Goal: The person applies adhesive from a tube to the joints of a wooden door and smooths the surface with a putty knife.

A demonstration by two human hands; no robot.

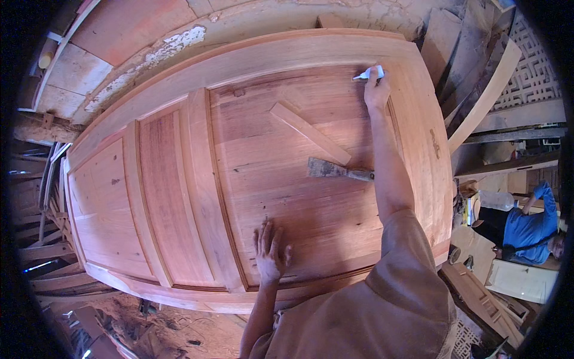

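A large panelled wooden door (200,149) lies flat in front of me. My right hand (376,90) reaches to the far right corner of its widest panel and grips a small white squeeze bottle with a thin nozzle (366,74), the tip pointing left. Near the panel's front edge, my left hand (272,254) rests on the wood with its fingers spread. Between the hands lie a loose wooden strip (311,133), set slantwise, and a scraper with a worn, stained blade (326,168). The scraper's handle end is partly hidden by my right forearm.
Wood offcuts and a curved board (487,96) lean beyond the door's right end. Further right is a person in a blue shirt (529,230), near a clear plastic container (496,200). Stacked timber (51,251) stands at the left; a low wall ledge (173,48) runs behind.
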